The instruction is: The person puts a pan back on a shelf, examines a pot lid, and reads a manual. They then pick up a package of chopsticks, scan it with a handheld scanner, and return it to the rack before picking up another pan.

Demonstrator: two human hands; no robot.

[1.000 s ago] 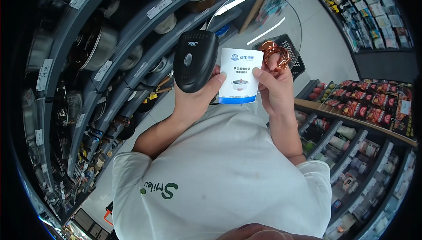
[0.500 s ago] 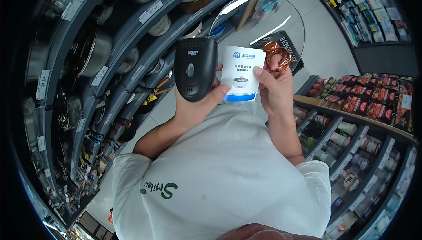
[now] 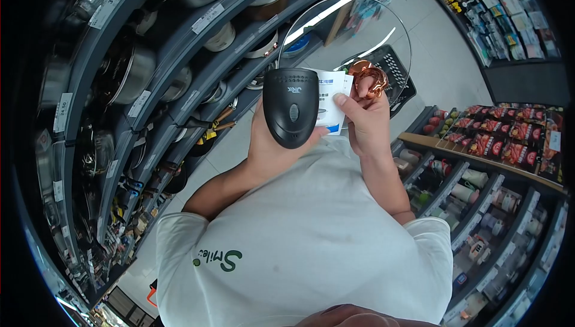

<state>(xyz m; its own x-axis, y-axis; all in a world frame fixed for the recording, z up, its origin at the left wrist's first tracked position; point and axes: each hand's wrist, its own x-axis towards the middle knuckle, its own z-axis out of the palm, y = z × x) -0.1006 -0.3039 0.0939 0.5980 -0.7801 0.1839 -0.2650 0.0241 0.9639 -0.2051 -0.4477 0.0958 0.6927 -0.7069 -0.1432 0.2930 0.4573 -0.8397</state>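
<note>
- Two hands were raised at chest height: left hand (image 3: 269,147) wrapped tight around scanner (image 3: 291,106), its long axis running near-to-far.
- Right hand (image 3: 366,126) pinched booklet (image 3: 333,96), just right of scanner and partly behind it, and also gripped lid knob (image 3: 366,78).

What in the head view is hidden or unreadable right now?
In the head view:
booklet: mostly covered by the scanner and right hand; print unreadable.
left hand: palm side hidden behind the scanner.
glass lid: lower rim behind the booklet and right hand.
lower shelf tags: too small to read.
</note>
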